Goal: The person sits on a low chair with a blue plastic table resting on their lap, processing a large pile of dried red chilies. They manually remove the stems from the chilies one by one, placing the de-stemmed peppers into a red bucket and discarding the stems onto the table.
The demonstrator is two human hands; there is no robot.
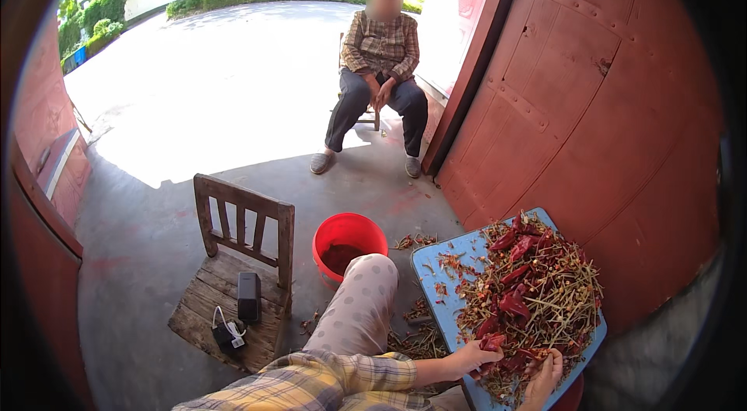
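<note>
A heap of dried red chili peppers, mixed with dry stems and seeds, covers much of a light-blue tabletop. Over the near side of the heap, my left hand grips a dark red chili pepper between thumb and fingers. My right hand is close by on the right, its fingertips pinching a piece of dried chili. Little space separates the two hands. The lower part of my right hand runs toward the picture's bottom edge.
A red bucket with dark contents stands beyond my knee. Left of it, a wooden chair bears a black box-shaped device and a white cable. Stems litter the floor. A person sits near the red door.
</note>
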